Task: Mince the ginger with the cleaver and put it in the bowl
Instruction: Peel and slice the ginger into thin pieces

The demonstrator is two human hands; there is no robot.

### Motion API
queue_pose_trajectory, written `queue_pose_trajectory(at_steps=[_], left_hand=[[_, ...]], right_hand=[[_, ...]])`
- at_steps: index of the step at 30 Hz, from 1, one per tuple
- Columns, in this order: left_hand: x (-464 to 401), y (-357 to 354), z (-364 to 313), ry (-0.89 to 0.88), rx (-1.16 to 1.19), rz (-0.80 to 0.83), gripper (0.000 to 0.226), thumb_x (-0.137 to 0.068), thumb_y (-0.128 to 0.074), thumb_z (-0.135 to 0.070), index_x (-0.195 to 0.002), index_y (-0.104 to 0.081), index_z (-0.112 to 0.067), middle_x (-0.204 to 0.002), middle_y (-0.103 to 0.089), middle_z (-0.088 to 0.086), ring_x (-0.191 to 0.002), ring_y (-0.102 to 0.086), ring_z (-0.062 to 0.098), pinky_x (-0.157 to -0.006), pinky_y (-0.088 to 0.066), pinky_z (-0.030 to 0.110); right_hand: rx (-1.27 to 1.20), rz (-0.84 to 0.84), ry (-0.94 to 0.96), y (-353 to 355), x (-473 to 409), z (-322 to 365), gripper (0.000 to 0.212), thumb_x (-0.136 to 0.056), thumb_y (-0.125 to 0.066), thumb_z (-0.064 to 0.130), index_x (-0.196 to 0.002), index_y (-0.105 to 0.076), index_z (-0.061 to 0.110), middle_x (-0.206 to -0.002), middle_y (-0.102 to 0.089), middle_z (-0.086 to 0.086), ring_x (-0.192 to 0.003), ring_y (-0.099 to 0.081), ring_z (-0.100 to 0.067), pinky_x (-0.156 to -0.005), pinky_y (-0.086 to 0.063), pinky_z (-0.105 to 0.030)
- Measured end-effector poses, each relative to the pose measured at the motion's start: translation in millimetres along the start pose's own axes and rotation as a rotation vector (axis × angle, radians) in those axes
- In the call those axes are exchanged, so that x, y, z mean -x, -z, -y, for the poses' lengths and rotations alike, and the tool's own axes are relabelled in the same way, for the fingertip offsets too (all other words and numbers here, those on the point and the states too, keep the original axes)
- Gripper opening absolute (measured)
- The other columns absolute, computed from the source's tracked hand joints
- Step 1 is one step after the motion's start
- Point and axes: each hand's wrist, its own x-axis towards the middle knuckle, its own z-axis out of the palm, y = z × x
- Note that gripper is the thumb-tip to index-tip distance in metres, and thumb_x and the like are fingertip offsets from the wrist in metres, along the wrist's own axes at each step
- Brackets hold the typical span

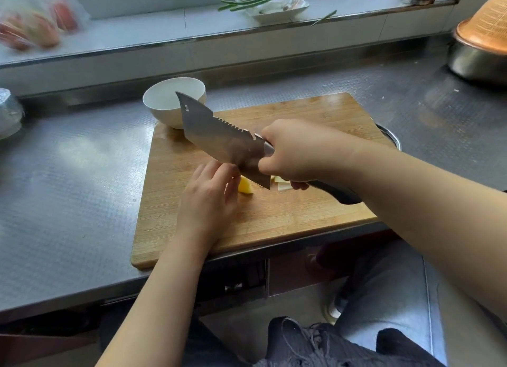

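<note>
From the head camera, a wooden cutting board (pixel 288 215) lies on a steel worktop (pixel 68 202), its near edge reaching the worktop's front lip. The right hand (pixel 299 152) is wrapped tight around the handle of a cleaver (pixel 225 138), close to where handle meets blade; the dark end of the handle pokes out behind the hand. The blade is raised and tilted, its tip pointing away towards a white bowl (pixel 170 103) and overlapping the bowl in the picture. The spine has a toothed stretch and 1 hole near the tip. The blade's heel corner hangs just above the board.

The left hand (pixel 208 196) rests on the board with its fingers bent onto a yellow piece of ginger (pixel 245 187), holding it against the wood just beside the heel of the blade. A few pale ginger slices (pixel 279 184) lie right of the blade, partly hidden under the right hand.

The bowl stands at the board's far left corner; whether it sits on the board or on the worktop cannot be told, nor whether anything is in it.

On the ledge behind, a white dish (pixel 274 7) carries green stalks. At far right sits a metal basin (pixel 477 64) with an orange strainer in it.
</note>
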Motion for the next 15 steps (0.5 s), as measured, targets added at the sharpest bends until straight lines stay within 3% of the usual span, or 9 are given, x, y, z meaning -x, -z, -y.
queue_pose_trajectory(at_steps=[7,15], left_hand=[[-1.0,0.3,-0.4,0.006,-0.010,0.008,0.005,-0.089,-0.061,-0.010,-0.094,-0.062,-0.009,-0.095,-0.061,0.006,-0.085,-0.053,0.023,-0.067,-0.044,0.033],[-0.9,-1.4,0.6,0.016,0.033,0.006,0.003,-0.088,-0.059,-0.010,-0.090,-0.061,-0.010,-0.090,-0.062,0.004,-0.081,-0.053,0.024,-0.065,-0.044,0.035]], right_hand=[[0.042,0.017,-0.009,1.2,-1.7,5.3,0.018,-0.096,-0.056,0.019,-0.111,-0.057,0.010,-0.079,-0.066,-0.009,-0.052,-0.063,-0.015,-0.039,-0.046,-0.019],[0.081,0.024,-0.023,-2.2,-6.1,7.1,0.020,-0.094,-0.055,0.014,-0.112,-0.059,0.008,-0.080,-0.067,-0.012,-0.049,-0.062,-0.017,-0.039,-0.048,-0.021]])
